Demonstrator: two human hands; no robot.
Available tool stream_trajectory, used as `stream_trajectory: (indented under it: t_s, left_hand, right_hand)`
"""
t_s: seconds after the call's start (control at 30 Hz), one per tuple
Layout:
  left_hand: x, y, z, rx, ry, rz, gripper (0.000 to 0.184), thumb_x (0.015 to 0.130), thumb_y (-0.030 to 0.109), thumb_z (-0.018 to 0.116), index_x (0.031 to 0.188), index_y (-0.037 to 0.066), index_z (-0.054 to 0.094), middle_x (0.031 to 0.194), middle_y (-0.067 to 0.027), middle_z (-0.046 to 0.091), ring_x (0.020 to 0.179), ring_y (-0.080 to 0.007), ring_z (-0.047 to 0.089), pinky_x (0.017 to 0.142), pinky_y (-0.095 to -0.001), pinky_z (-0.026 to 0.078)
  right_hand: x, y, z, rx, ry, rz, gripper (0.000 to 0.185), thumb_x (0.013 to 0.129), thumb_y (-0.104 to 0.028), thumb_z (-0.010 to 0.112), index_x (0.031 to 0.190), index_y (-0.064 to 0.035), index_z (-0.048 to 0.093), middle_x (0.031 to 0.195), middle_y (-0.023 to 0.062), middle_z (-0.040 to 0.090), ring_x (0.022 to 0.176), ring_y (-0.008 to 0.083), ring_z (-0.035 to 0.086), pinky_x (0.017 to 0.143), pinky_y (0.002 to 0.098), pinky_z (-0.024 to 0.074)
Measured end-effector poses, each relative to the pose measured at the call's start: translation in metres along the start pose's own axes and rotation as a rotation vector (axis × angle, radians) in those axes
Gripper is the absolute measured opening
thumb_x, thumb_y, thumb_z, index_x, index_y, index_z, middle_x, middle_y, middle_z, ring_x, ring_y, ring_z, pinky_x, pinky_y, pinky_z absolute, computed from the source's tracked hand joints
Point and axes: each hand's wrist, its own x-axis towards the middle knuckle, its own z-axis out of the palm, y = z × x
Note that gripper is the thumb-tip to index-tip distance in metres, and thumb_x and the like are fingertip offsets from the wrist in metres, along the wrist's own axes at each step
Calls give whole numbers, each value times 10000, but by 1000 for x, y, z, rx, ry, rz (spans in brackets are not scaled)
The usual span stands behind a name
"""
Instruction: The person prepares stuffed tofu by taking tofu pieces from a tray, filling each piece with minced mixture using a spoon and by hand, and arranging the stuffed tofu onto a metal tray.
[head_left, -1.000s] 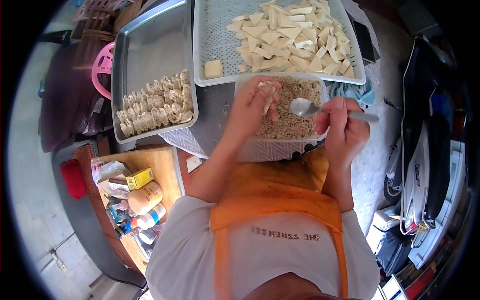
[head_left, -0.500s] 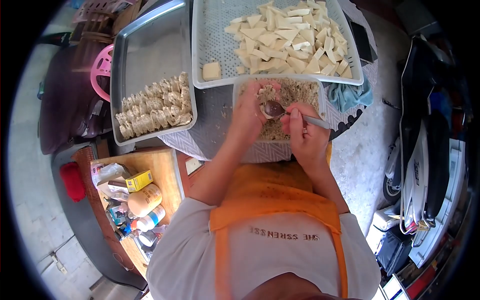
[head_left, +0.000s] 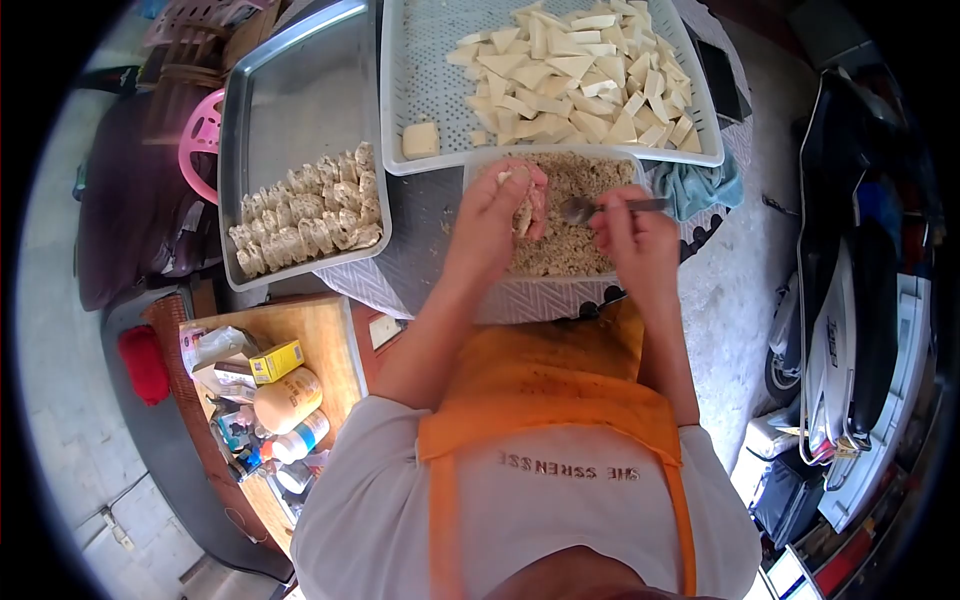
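Note:
My left hand (head_left: 500,205) is curled around a stuffed tofu piece (head_left: 523,216), mostly hidden by the fingers, above the left side of a tub of crumbly brown filling (head_left: 560,262). My right hand (head_left: 635,232) grips a metal spoon (head_left: 578,210), its bowl at the filling's surface near the tub's middle. Behind the tub, a white perforated tray (head_left: 430,90) bears a heap of pale tofu triangles (head_left: 575,68) and one squarish tofu block (head_left: 420,140). At the left, a metal tray (head_left: 300,100) has rows of stuffed tofu pieces (head_left: 305,212) at its near end.
A teal cloth (head_left: 697,187) lies at the table's right edge. Lower left, a wooden surface (head_left: 325,330) holds bottles and a yellow box (head_left: 277,362). A pink plastic chair (head_left: 200,145) stands beyond the metal tray. A parked scooter (head_left: 835,330) is at the right.
The spoon has moved right, away from the left hand and over the filling, and its handle has swung level. My left hand has closed further around the tofu piece.

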Motion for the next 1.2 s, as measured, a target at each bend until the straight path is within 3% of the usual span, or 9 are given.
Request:
stream_trajectory:
  t_s: [0.07,0.17,0.37,0.57,0.67,0.77,0.87,1.07,1.2]
  left_hand:
    - [-1,4,7,-22,72,8,254,965,242,405,844,40,499,665,-41,484,513,-122,439,428,-232,338]
    - [-3,8,-8,-269,-68,-78,330,970,272,389,719,65,445,580,-41,452,452,-113,405,369,-235,286]
    - [-6,3,2,-36,-58,-78,377,968,249,374,633,77,407,478,-38,403,343,-114,331,313,-242,233]
    - [-3,3,2,-32,-115,-57,396,973,322,356,721,46,487,531,-55,454,380,-144,400,334,-267,309]
    - [-5,15,22,-134,79,-106,445,999,305,263,815,21,552,620,-65,481,482,-156,429,447,-265,364]
    - [-4,7,18,-161,46,-56,383,999,277,278,985,16,558,704,-83,506,567,-164,465,528,-261,394]
    - [0,1,3,152,-165,-5,327,991,253,319,1009,18,544,695,-69,509,565,-153,470,542,-245,395]
    - [-5,5,10,198,-88,-32,202,960,179,403,990,23,528,684,-21,514,566,-106,462,533,-229,383]
    - [-5,-4,15,401,-65,31,184,955,169,409,963,26,525,662,-11,506,537,-65,434,491,-204,355]
  right_hand:
    - [-1,-4,10,62,-104,63,140,924,-109,496,899,-7,589,675,47,616,518,85,561,473,198,452]
    - [-1,-10,9,338,26,140,138,925,-107,487,911,-7,582,670,61,618,497,98,554,453,208,448]
    - [-2,-18,-14,470,36,118,160,936,-110,462,904,0,574,666,82,612,483,104,540,426,218,429]
    - [-7,-19,-16,503,138,85,163,931,-115,469,894,7,571,649,95,604,472,122,540,424,233,432]
    - [-6,-20,-18,529,191,74,177,932,-132,470,890,7,571,640,98,599,456,122,527,420,236,428]
    - [-4,-18,-18,551,225,50,184,933,-142,468,891,5,571,637,99,596,447,121,518,415,237,424]
    - [-7,-25,-15,569,233,52,183,935,-142,468,896,5,570,636,97,595,449,118,518,414,235,423]
    - [-9,-31,-4,469,198,-21,139,930,-106,483,908,1,568,645,73,601,464,98,524,424,228,431]
    - [-15,-46,15,172,105,-97,106,895,-33,505,874,27,590,687,68,630,528,93,583,471,239,479]
